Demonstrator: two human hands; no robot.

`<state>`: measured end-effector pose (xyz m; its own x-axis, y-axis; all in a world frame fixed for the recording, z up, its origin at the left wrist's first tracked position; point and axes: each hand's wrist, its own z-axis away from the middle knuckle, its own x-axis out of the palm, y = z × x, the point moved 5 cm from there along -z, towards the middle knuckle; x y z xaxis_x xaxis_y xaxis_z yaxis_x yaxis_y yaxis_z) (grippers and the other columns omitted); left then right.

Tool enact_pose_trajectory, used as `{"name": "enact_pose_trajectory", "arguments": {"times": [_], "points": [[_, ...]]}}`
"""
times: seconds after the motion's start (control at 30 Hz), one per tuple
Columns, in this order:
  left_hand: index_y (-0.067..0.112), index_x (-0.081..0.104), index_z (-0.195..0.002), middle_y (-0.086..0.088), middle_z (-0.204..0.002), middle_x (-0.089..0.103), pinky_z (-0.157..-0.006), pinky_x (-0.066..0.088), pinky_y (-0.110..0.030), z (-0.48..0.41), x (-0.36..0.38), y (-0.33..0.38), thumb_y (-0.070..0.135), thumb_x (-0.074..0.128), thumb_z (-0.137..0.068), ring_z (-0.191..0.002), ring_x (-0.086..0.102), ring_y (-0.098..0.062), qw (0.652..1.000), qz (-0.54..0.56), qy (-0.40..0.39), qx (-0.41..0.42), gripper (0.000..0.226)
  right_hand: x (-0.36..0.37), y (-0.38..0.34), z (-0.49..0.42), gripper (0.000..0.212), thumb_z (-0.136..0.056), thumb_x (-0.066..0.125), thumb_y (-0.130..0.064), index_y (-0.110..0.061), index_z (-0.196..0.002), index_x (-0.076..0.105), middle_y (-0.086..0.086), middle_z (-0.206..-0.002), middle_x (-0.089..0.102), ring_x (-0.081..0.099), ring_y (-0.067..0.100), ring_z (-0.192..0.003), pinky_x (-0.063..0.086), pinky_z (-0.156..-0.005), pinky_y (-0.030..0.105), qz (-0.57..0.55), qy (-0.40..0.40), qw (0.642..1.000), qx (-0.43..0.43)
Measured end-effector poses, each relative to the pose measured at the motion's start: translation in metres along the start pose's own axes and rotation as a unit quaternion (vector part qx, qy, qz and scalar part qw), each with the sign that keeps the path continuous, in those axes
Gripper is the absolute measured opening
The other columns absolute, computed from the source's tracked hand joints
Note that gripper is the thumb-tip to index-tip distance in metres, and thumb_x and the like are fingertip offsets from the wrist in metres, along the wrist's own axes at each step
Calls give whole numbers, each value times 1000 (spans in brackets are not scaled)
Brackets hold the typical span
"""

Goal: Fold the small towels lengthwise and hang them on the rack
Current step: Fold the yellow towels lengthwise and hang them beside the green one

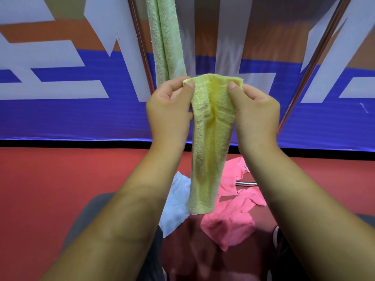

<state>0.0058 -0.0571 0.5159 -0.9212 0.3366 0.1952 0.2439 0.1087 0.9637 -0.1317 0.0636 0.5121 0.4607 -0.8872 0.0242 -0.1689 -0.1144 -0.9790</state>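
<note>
2 hands (left point(168, 112), right point(256, 114)) pinch yellow towel point(209, 151) top corners | red floor point(60, 179) | blue-white banner point(60, 118) behind

The yellow towel point(211, 138): pale lemon, deeper golden band down the middle, nubby terry weave. The green towel point(165, 37): soft mint. Pink towels point(229, 226), bright, beside a light-blue towel point(176, 203). The floor point(60, 179): brick red. The banner point(60, 114): royal blue below, orange above, angular white shapes. The rack poles point(142, 47): shiny silver.

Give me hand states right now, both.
Left hand: pinches the yellow towel at its top left corner.
Right hand: pinches the same towel's top right corner.
</note>
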Motion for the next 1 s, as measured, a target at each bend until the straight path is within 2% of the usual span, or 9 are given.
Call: {"name": "enact_pose_trajectory", "arguments": {"times": [0.1,0.17,0.27,0.47,0.6,0.73,0.8,0.9,1.0], "points": [[14,80,-106,-8,-86,80,-74,68,-53,7,9,1,14,74,-99,-79,78,-19,1000,9,-12,2,9,8,-8,9,15,-101,73,-32,-30,-98,87,-9,-86,83,80,8,-90,64,-80,35,7,-17,1000,-14],[13,79,-105,-11,-89,82,-75,68,-55,11,13,1,13,74,-99,-84,81,-27,1000,15,-23,3,8,12,-10,13,15,-102,72,-31,-30,-104,87,-14,-85,83,78,2,-86,61,-76,27,10,-26,999,-16],[17,80,-104,-10,-90,82,-78,66,-60,14,17,0,16,76,-97,-91,80,-36,999,-3,-31,14,8,14,-11,17,16,-102,72,-29,-32,-104,87,-14,-83,82,77,4,-84,61,-75,28,16,-34,999,-24],[19,79,-109,-1,-90,83,-80,67,-53,20,22,-1,19,76,-98,-90,81,-23,998,-35,-50,28,12,15,-12,19,18,-103,69,-29,-33,-104,87,-12,-82,81,77,9,-83,61,-75,31,38,-29,998,-38],[24,79,-107,3,-89,83,-83,67,-52,19,22,-4,21,75,-97,-91,81,-20,996,-65,-50,33,12,17,-10,20,22,-106,65,-29,-35,-108,86,-10,-76,79,68,2,-71,56,-69,27,60,-39,996,-57],[24,79,-106,1,-89,83,-85,66,-53,18,21,-5,21,75,-96,-93,81,-23,996,-62,-60,32,12,16,-7,19,23,-106,64,-32,-34,-100,86,-1,-80,80,65,5,-73,61,-73,43,45,-32,997,-49],[23,79,-106,1,-89,83,-85,66,-53,18,21,-5,20,75,-96,-92,81,-24,996,-58,-62,32,11,16,-6,19,24,-107,63,-32,-34,-105,86,-3,-81,80,67,6,-76,62,-76,45,41,-25,998,-46],[22,80,-106,0,-89,83,-84,66,-54,20,23,-6,19,75,-96,-92,81,-24,996,-56,-63,29,11,15,-6,21,24,-108,62,-33,-35,-112,85,-7,-84,81,74,10,-82,63,-78,44,46,-22,997,-55],[22,80,-105,-1,-90,83,-83,66,-54,19,23,-6,18,75,-95,-92,81,-23,997,-48,-60,23,12,15,-8,23,24,-109,62,-29,-34,-114,85,-7,-83,81,76,14,-83,61,-75,34,45,-21,997,-67]]}}
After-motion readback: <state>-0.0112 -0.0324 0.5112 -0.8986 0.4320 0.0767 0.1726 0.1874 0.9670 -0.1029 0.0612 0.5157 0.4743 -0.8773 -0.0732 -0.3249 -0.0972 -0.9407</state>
